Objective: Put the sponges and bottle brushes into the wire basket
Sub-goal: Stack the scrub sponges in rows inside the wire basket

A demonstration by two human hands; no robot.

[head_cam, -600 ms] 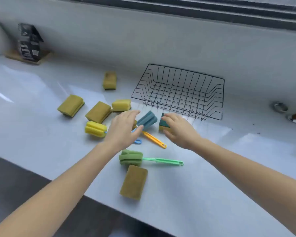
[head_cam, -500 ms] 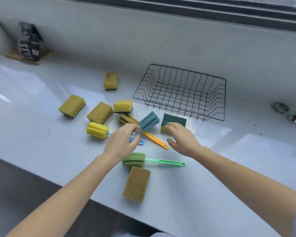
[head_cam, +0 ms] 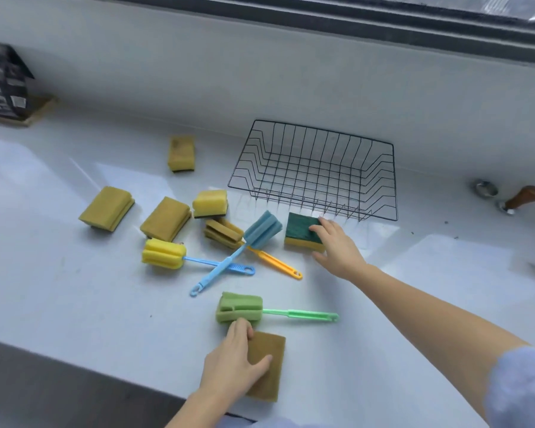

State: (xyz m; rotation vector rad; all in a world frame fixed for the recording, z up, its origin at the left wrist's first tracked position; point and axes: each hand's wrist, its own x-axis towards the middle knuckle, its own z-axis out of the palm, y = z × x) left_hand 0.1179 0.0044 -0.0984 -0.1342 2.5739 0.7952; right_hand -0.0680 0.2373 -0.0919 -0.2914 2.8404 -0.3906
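The black wire basket (head_cam: pixel 394 180) stands with nothing in it at the back of the white counter. Just in front of it lies a green-topped yellow sponge (head_cam: pixel 300 231); my right hand (head_cam: pixel 337 251) grips its right end. At the counter's front edge my left hand (head_cam: pixel 232 362) closes on an olive sponge (head_cam: pixel 267 366). A green bottle brush (head_cam: pixel 241 307) lies just beyond that hand. A yellow-headed brush (head_cam: pixel 163 253), a blue brush (head_cam: pixel 263 228) and an orange-handled brush (head_cam: pixel 275 264) cross in the middle. Several more sponges (head_cam: pixel 166 218) lie to the left.
A black box (head_cam: pixel 3 84) sits on a wooden board at the far left by the wall. A metal fitting (head_cam: pixel 485 188) and a wooden-handled object (head_cam: pixel 522 197) are at the right. The counter's front edge (head_cam: pixel 74 350) drops to a dark floor.
My left hand pulled back from the crossed brushes to the olive sponge at the front edge. My right hand stayed at the green-topped sponge.
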